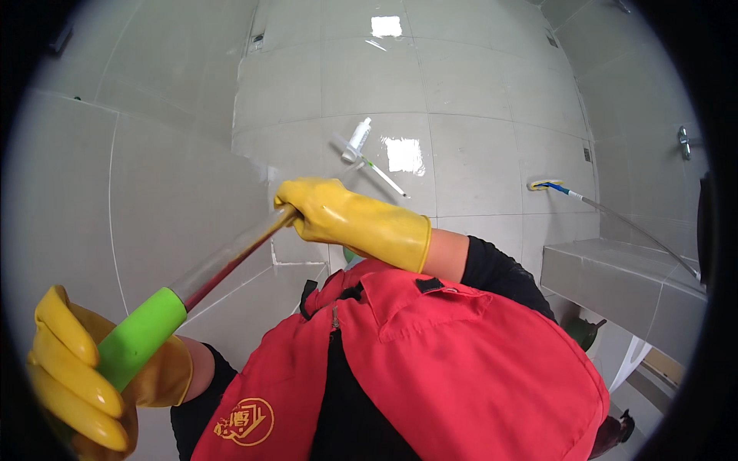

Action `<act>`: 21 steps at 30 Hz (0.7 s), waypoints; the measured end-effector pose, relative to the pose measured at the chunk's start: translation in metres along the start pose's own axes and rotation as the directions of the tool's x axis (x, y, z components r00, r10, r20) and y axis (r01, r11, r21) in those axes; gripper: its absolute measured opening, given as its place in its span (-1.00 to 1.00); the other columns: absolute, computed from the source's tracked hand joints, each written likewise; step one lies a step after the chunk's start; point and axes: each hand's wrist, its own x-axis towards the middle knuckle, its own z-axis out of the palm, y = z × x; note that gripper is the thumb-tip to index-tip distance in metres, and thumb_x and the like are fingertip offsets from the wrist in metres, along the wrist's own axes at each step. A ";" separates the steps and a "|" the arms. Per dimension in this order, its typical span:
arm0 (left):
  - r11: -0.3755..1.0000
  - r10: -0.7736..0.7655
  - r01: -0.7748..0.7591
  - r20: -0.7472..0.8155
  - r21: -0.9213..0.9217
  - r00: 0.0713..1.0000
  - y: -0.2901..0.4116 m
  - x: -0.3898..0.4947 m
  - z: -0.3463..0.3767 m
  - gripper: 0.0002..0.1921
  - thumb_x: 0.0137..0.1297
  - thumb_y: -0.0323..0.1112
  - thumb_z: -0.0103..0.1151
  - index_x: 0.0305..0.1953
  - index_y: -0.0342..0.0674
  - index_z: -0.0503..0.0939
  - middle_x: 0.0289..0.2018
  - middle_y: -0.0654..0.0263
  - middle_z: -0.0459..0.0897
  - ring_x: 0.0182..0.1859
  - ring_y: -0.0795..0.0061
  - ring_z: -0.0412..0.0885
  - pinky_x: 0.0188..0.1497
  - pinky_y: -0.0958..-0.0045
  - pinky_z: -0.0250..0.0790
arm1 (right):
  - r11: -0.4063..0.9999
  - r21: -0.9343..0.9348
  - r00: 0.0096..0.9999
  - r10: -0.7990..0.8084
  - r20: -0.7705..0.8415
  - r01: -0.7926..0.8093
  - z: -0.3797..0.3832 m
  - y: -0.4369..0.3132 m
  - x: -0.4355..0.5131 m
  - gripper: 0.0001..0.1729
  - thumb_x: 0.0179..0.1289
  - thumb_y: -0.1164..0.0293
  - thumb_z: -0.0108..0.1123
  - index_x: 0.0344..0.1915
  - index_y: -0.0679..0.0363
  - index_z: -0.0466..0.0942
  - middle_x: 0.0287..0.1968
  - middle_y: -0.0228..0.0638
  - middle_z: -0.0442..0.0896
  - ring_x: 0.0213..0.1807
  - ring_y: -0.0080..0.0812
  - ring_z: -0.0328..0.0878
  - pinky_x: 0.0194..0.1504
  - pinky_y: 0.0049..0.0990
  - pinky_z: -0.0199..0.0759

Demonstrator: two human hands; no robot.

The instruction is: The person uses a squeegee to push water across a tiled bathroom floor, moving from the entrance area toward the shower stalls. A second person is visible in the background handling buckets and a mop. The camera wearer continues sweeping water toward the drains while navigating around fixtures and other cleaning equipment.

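Note:
My left hand [86, 369], in a yellow rubber glove, is wrapped around the bright green grip [141, 337] of a long shiny metal pole [225, 262]. Farther down the same pole, my right hand [328, 210] grips it in a matching glove. Beyond that hand the thin lower pole runs to what looks like a squeegee head [387, 177] with a green joint, at the tiled floor [473, 158]. Beside this head, partly behind it, lies a white plastic bottle [360, 138] with writing on it.
On the right, a long-handled scrub brush [545, 185] has its head on the floor and its pole across a tiled ledge [599, 268]. A metal valve [684, 143] sticks out of the right wall. Tiled wall [167, 173] rises close on the left.

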 end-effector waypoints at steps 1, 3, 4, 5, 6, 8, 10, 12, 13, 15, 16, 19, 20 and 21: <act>0.992 -0.005 0.007 -0.016 0.122 1.000 -0.004 0.005 0.008 -0.70 0.37 -0.23 0.39 -0.55 0.19 0.58 -0.54 0.70 0.61 -0.45 0.69 0.44 -0.10 0.45 0.16 | 0.999 -0.024 0.997 0.024 -0.077 -0.025 0.002 0.007 0.010 -0.60 0.28 0.48 0.40 0.13 0.06 0.70 0.01 -0.19 0.84 0.13 0.04 0.79 0.04 -0.03 0.70; 0.989 -0.027 -0.004 0.209 0.146 0.978 -0.023 0.019 0.032 -0.69 0.29 -0.22 0.36 -0.56 0.13 0.45 -0.60 0.67 0.53 -0.47 0.62 0.38 -0.12 0.39 0.18 | 0.998 -0.010 0.961 -0.056 -0.271 0.055 0.001 0.029 0.029 -0.61 0.22 0.51 0.43 0.07 0.06 0.73 0.01 -0.19 0.84 0.14 0.04 0.78 0.04 -0.03 0.70; 0.990 -0.123 0.098 0.290 0.098 0.949 -0.030 0.028 0.047 -0.73 0.20 -0.25 0.36 -0.56 0.08 0.47 -0.61 0.64 0.54 -0.46 0.59 0.41 -0.13 0.39 0.26 | 0.999 -0.009 0.956 -0.043 -0.291 0.042 -0.002 0.046 0.039 -0.61 0.15 0.58 0.45 0.00 0.04 0.71 -0.06 -0.16 0.80 0.05 0.04 0.76 -0.04 -0.04 0.68; 0.970 -0.217 0.151 0.400 0.190 0.890 -0.033 0.036 0.060 -0.77 0.11 -0.28 0.36 -0.56 0.03 0.48 -0.62 0.61 0.56 -0.46 0.55 0.44 -0.15 0.40 0.33 | 1.000 -0.023 0.952 -0.016 -0.306 0.010 -0.003 0.064 0.046 -0.63 0.15 0.57 0.47 -0.01 0.05 0.70 -0.07 -0.15 0.79 0.04 0.07 0.75 -0.03 -0.04 0.67; 0.969 -0.229 0.163 0.425 0.188 0.876 -0.049 0.032 0.080 -0.89 -0.05 -0.29 0.40 -0.51 -0.07 0.64 -0.57 0.53 0.60 -0.41 0.45 0.53 -0.15 0.34 0.43 | 0.999 -0.032 0.938 -0.001 -0.347 -0.010 -0.003 0.083 0.050 -0.64 0.15 0.55 0.49 -0.03 0.07 0.70 -0.08 -0.14 0.77 0.03 0.09 0.74 -0.02 -0.03 0.67; 0.953 -0.284 0.208 0.412 0.219 0.866 -0.076 0.021 0.120 -0.73 -0.24 -0.28 0.42 -0.39 -0.21 0.83 -0.51 0.44 0.61 -0.35 0.30 0.63 -0.15 0.22 0.54 | 1.000 -0.004 0.895 0.017 -0.446 -0.020 -0.001 0.120 0.051 -0.64 0.14 0.51 0.56 -0.05 0.09 0.69 -0.09 -0.13 0.75 0.03 0.14 0.72 0.01 -0.02 0.65; 0.922 -0.382 0.287 0.496 0.259 0.780 -0.093 0.023 0.143 -0.70 -0.19 -0.28 0.44 -0.34 -0.25 0.85 -0.50 0.42 0.57 -0.36 0.30 0.61 -0.14 0.22 0.55 | 0.999 0.038 0.852 0.026 -0.523 -0.008 0.003 0.151 0.036 -0.65 0.14 0.50 0.59 -0.07 0.09 0.69 -0.08 -0.13 0.76 0.04 0.13 0.72 0.01 -0.02 0.64; 0.898 -0.439 0.344 0.529 0.273 0.727 -0.105 0.022 0.160 -0.72 -0.11 -0.30 0.45 -0.31 -0.28 0.86 -0.52 0.42 0.55 -0.37 0.30 0.59 -0.14 0.23 0.55 | 0.991 0.044 0.868 0.130 -0.479 -0.124 0.003 0.169 0.022 -0.65 0.10 0.51 0.60 -0.09 0.07 0.70 -0.06 -0.16 0.78 0.06 0.11 0.72 0.03 -0.02 0.64; 0.895 -0.446 0.370 0.514 0.249 0.732 -0.108 0.023 0.165 -0.76 -0.06 -0.32 0.45 -0.32 -0.28 0.85 -0.54 0.43 0.55 -0.38 0.30 0.59 -0.13 0.23 0.56 | 0.995 0.042 0.860 0.099 -0.501 -0.091 0.001 0.172 0.016 -0.66 0.11 0.51 0.58 -0.10 0.07 0.71 -0.06 -0.16 0.78 0.06 0.10 0.73 0.03 -0.02 0.65; 0.895 -0.444 0.396 0.481 0.205 0.756 -0.107 0.025 0.172 -0.84 0.14 -0.31 0.43 -0.31 -0.26 0.81 -0.59 0.43 0.56 -0.44 0.36 0.54 -0.14 0.27 0.56 | 0.992 0.049 0.871 0.126 -0.475 -0.116 -0.005 0.168 0.002 -0.69 0.13 0.52 0.54 -0.11 0.05 0.72 -0.06 -0.17 0.79 0.07 0.09 0.73 0.04 -0.01 0.66; 0.898 -0.439 0.399 0.463 0.186 0.770 -0.103 0.026 0.175 -0.85 0.28 -0.28 0.41 -0.29 -0.24 0.77 -0.61 0.43 0.56 -0.48 0.42 0.50 -0.14 0.29 0.55 | 0.988 0.035 0.878 0.149 -0.454 -0.150 -0.011 0.161 -0.004 -0.71 0.15 0.51 0.51 -0.10 0.04 0.73 -0.06 -0.18 0.80 0.07 0.08 0.74 0.04 -0.01 0.67; 0.915 -0.403 0.373 0.325 0.152 0.855 -0.091 0.032 0.176 -0.68 0.55 -0.07 0.40 -0.33 -0.12 0.65 -0.69 0.49 0.43 -0.57 0.51 0.41 -0.22 0.38 0.48 | 0.964 -0.011 0.889 0.240 -0.389 -0.265 -0.029 0.132 -0.025 -0.74 0.20 0.48 0.43 -0.10 -0.01 0.77 -0.07 -0.19 0.82 0.08 0.06 0.76 0.04 -0.02 0.68; 0.928 -0.372 0.344 0.317 0.142 0.873 -0.087 0.035 0.175 -0.66 0.57 -0.06 0.39 -0.34 -0.10 0.62 -0.70 0.51 0.40 -0.57 0.51 0.40 -0.23 0.40 0.46 | 0.955 -0.021 0.895 0.269 -0.356 -0.295 -0.034 0.121 -0.038 -0.75 0.21 0.47 0.41 -0.09 -0.03 0.78 -0.08 -0.20 0.83 0.08 0.05 0.76 0.04 -0.02 0.68; 0.943 -0.332 0.308 0.308 0.126 0.891 -0.086 0.038 0.173 -0.65 0.57 -0.06 0.38 -0.37 -0.06 0.56 -0.71 0.53 0.40 -0.59 0.55 0.42 -0.25 0.46 0.44 | 0.951 -0.035 0.899 0.279 -0.338 -0.308 -0.037 0.111 -0.051 -0.75 0.23 0.45 0.39 -0.09 -0.04 0.79 -0.08 -0.21 0.84 0.08 0.05 0.77 0.03 -0.02 0.68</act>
